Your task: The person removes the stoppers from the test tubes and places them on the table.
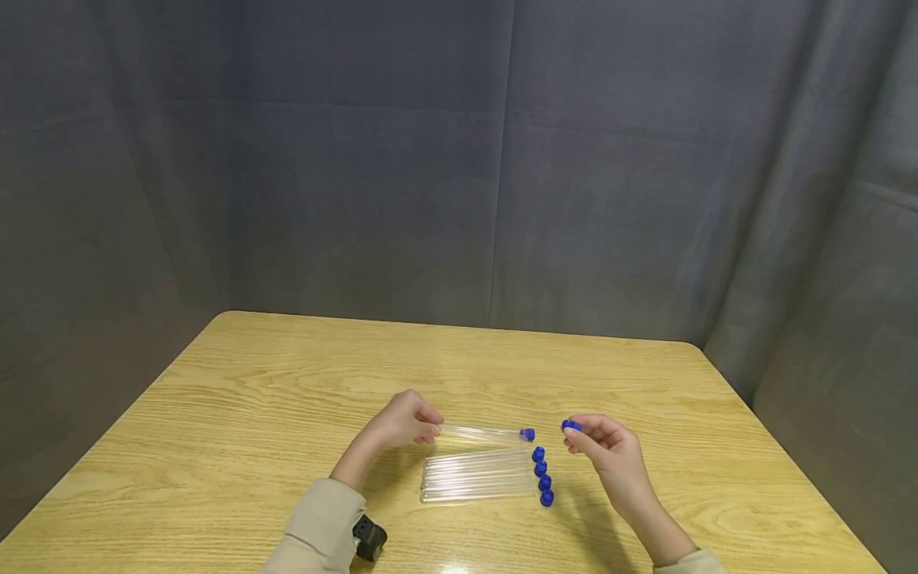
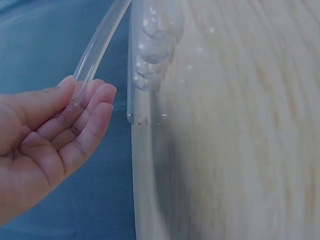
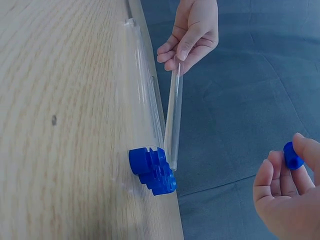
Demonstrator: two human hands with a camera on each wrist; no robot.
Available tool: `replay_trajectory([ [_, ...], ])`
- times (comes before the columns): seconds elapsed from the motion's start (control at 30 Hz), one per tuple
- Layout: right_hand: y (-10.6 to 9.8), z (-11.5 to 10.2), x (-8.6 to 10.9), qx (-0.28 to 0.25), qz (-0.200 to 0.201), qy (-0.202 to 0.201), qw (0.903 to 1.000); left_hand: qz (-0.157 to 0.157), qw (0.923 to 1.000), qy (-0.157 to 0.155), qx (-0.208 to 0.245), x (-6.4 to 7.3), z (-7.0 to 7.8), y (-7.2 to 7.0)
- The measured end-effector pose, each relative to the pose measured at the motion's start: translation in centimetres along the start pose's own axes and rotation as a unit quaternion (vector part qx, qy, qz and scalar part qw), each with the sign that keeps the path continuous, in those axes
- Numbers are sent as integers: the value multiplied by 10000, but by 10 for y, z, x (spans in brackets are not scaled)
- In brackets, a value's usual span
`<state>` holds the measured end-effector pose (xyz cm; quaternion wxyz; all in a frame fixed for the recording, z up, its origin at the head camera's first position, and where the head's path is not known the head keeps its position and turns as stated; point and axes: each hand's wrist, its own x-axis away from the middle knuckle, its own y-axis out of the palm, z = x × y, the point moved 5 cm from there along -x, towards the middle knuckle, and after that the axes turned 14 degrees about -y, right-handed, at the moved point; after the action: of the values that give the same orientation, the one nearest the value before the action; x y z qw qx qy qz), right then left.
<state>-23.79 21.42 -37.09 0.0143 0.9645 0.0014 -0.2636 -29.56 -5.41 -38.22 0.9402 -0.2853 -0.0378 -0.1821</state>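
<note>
My left hand (image 1: pixel 407 419) pinches a clear test tube (image 1: pixel 476 432) near its rounded end, between thumb and fingers. Raised off the table, the tube points right; its far end looks uncapped in the right wrist view. A blue cap (image 1: pixel 528 434) shows at that end in the head view, apparently behind it. To the right, my right hand (image 1: pixel 618 461) holds another blue cap (image 3: pixel 292 156) between thumb and fingertips, its hollow visible in the right wrist view. Several clear test tubes (image 1: pixel 476 478) lie side by side below the held one. Beside their right ends stands a row of blue caps (image 1: pixel 545 483).
The wood-grain table (image 1: pixel 301 367) carries the tubes and caps. A dark grey curtain (image 1: pixel 373 199) hangs behind it and along both sides. A black device (image 1: pixel 369 538) is strapped at the left wrist by the beige sleeve (image 1: pixel 323 514).
</note>
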Motion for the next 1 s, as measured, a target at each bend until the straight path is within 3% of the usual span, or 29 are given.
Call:
replay_trajectory([
  [0.4,1,1,-1,-170,-114,-57,9998,2,9997,-176,-142,0,-3,5],
  [0.63,1,0,0,-107,-146,-11,9998,187,9945,103,-1030,2,1,7],
  [1.0,1,3,2,-224,-259,0,9994,221,9883,210,-1492,-1,2,12],
])
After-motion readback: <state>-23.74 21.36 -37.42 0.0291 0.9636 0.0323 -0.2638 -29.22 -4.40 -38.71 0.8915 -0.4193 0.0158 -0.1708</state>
